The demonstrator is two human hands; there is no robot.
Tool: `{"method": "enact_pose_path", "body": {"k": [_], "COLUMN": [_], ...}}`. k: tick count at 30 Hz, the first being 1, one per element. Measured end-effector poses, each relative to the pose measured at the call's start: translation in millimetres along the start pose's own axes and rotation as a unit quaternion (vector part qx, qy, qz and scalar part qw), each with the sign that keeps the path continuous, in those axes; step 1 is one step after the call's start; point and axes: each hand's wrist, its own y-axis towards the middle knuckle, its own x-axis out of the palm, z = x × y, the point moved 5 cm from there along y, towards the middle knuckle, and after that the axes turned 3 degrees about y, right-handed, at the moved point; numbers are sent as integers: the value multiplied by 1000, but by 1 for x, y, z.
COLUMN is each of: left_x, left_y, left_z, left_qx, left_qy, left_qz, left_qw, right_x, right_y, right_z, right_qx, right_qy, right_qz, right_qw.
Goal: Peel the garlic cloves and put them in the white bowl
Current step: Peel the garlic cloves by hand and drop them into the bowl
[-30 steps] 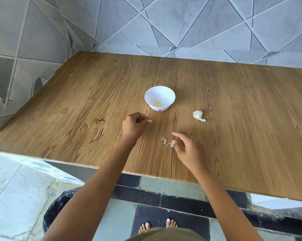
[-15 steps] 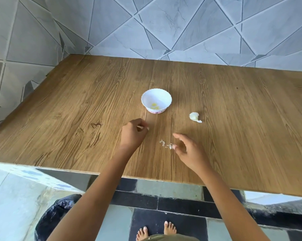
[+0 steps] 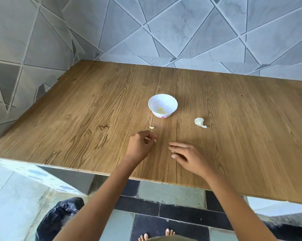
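Observation:
The white bowl [image 3: 171, 101] stands mid-table with a few yellowish peeled cloves [image 3: 161, 110] in it. A small pale clove [image 3: 151, 127] is just short of the bowl, a finger's length beyond my left hand [image 3: 140, 147] and apart from it. That hand's fingers are loosely curled with a gap between thumb and fingers, and nothing shows in them. My right hand [image 3: 187, 157] lies low over the table with fingers stretched leftward, covering the peel scraps; one scrap [image 3: 173, 156] shows at the thumb. A white garlic piece [image 3: 200, 122] lies right of the bowl.
The wooden table [image 3: 251, 136] meets grey tiled walls at the back and left. Its near edge runs just behind my wrists. Below it are a black bag [image 3: 59, 220] on the floor and my bare toes.
The clove that my left hand pinched is now out of the fingers and lies beyond them toward the bowl. My right hand has flattened over the peel scraps.

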Motion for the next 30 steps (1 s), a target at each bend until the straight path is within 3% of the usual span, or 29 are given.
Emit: {"method": "enact_pose_path", "body": {"k": [9, 14, 19, 23, 26, 30], "left_x": [14, 20, 30, 36, 40, 50], "left_y": [3, -2, -10, -15, -18, -21], "left_z": [12, 15, 14, 16, 19, 24], "left_qx": [-1, -20, -83, -147, -204, -308], "left_qy": [-12, -29, -124, -262, -350, -465], "left_qz": [-20, -42, -68, -78, -84, -79], "left_qw": [1000, 998, 986, 951, 911, 826], "right_x": [-5, 7, 4, 10, 8, -8], "right_y": [-12, -5, -4, -1, 2, 2], "right_z": [13, 15, 3, 3, 10, 7], "right_qx": [53, 16, 31, 34, 68, 126], "right_qy": [10, -10, -94, -106, -11, 137], "right_qz": [21, 85, 127, 145, 186, 254], "right_qw": [998, 996, 987, 983, 980, 949]}}
